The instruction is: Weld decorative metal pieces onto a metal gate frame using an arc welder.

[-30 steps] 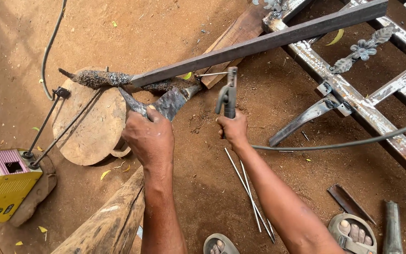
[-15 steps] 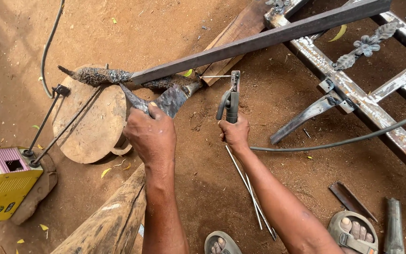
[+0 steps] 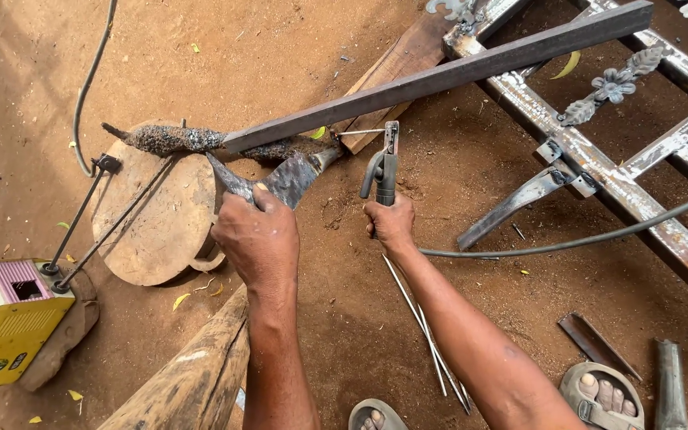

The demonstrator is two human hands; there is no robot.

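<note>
My left hand (image 3: 258, 237) grips a flat, pointed metal blade piece (image 3: 280, 180) held against the end of a long dark steel bar (image 3: 439, 76). My right hand (image 3: 392, 224) is closed on a welding electrode holder (image 3: 384, 169), upright, with a short rod (image 3: 360, 132) pointing left at the spot where the blade meets the bar. A rough, slag-crusted metal piece (image 3: 170, 138) lies on a round wooden block (image 3: 161, 223) to the left of the joint.
A yellow welding machine (image 3: 5, 326) sits at lower left with cables (image 3: 89, 80) running off. A metal gate frame (image 3: 599, 159) lies at right. Spare electrodes (image 3: 424, 330) and a log (image 3: 193, 374) lie on the dirt. Sandalled feet (image 3: 603, 394) are at the bottom.
My right hand has shifted the electrode holder slightly, keeping the rod tip by the joint. My left hand and the blade stay put.
</note>
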